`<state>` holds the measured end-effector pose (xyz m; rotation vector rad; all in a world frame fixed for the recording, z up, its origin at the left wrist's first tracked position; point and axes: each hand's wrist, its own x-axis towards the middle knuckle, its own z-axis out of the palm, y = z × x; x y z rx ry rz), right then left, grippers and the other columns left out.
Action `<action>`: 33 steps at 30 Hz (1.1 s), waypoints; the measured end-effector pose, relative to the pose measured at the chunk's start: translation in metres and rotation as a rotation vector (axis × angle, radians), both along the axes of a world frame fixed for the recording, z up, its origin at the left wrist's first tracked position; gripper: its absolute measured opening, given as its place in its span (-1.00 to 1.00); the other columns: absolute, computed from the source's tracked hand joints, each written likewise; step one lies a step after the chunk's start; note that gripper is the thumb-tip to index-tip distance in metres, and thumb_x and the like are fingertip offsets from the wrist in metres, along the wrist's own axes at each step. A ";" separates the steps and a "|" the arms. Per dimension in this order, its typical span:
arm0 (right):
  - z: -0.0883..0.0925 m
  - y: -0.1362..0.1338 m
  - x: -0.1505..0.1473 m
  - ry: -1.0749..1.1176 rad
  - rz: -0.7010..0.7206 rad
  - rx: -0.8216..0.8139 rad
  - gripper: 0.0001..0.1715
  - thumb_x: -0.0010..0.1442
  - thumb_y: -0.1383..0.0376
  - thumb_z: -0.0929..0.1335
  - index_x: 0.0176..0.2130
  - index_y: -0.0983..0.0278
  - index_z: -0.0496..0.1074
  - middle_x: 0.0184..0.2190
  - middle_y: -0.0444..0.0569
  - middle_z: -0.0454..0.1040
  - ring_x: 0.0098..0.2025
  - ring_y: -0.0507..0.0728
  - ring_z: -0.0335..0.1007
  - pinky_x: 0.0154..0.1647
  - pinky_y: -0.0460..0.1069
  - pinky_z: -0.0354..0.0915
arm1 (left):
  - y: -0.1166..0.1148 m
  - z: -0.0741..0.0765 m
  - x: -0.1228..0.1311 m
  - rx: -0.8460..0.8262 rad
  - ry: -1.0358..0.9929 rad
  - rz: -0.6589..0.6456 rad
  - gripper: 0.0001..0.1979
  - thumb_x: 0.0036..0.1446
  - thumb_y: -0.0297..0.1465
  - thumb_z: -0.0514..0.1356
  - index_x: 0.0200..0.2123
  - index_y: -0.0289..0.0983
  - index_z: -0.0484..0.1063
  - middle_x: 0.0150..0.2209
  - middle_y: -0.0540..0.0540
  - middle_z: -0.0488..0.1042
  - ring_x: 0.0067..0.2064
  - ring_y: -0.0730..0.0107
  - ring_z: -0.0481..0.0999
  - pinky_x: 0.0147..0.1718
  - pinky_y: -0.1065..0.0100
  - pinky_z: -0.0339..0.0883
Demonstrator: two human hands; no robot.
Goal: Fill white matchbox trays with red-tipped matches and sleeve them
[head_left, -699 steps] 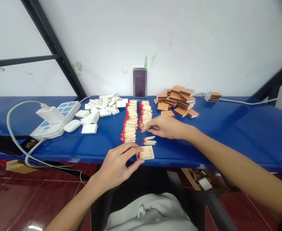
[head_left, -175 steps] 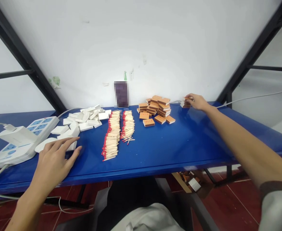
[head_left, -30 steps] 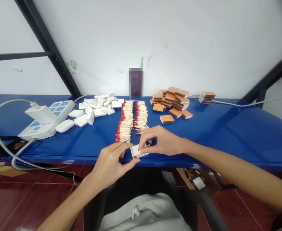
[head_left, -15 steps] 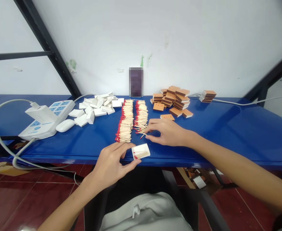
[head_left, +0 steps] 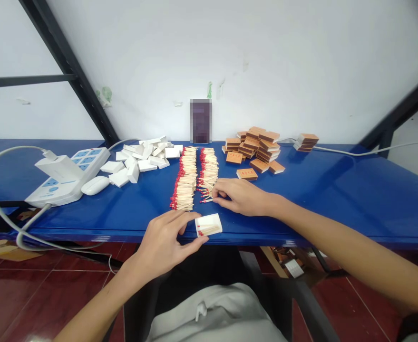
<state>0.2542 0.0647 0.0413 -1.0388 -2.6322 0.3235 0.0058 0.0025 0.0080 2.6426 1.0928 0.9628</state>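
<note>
My left hand [head_left: 169,237] is closed on a small white matchbox tray [head_left: 213,220], gripping its left end between thumb and fingers near the table's front edge. Several red-headed matches lie inside along the tray's near side. My right hand [head_left: 239,195] has thumb and index finger pinched at the near end of the right row of matches [head_left: 209,164], on a match [head_left: 206,201] whose red head points left. Beside that row runs a longer left row of matches [head_left: 185,183], heads to the left. My right fingers partly cover the loose matches there.
White trays [head_left: 146,164] lie heaped at left, near a power strip [head_left: 76,178] with a plugged charger and a white rounded case [head_left: 95,185]. Orange-brown matchboxes [head_left: 253,142] are piled at right, with a small stack [head_left: 306,141] farther off. A box [head_left: 273,261] sits below the table.
My right thumb and fingers have drawn closer together at the near end of the right row; the angled match there now lies flatter. My left hand and the tray stay nearly still.
</note>
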 end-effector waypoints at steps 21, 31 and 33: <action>0.016 -0.023 -0.014 0.129 0.185 -0.151 -0.83 0.15 0.25 0.42 -0.37 0.28 0.38 -0.51 -0.22 0.29 -0.49 -0.04 0.16 -0.40 -0.09 0.08 | 0.000 -0.005 0.001 0.026 0.001 0.043 -0.67 0.18 -0.18 0.29 -0.08 -0.25 0.50 -0.50 0.04 0.39 -0.45 0.38 0.42 -0.42 0.37 0.25; 0.007 0.000 0.004 -0.017 0.020 0.056 -0.84 0.30 0.33 0.30 -0.17 0.31 0.48 -0.26 -0.02 0.49 -0.28 0.07 0.36 -0.27 -0.05 0.16 | 0.000 -0.003 0.002 0.073 0.010 0.035 -0.67 0.21 -0.17 0.27 -0.09 -0.29 0.51 -0.50 0.03 0.40 -0.46 0.40 0.43 -0.43 0.39 0.27; 0.003 0.000 0.001 -0.042 0.021 0.082 -0.80 0.32 0.31 0.29 -0.11 0.30 0.48 -0.22 0.00 0.50 -0.22 0.10 0.39 -0.25 -0.04 0.16 | 0.000 -0.002 0.002 0.078 0.009 0.037 -0.67 0.21 -0.17 0.26 -0.09 -0.28 0.51 -0.50 0.03 0.41 -0.46 0.40 0.43 -0.43 0.39 0.28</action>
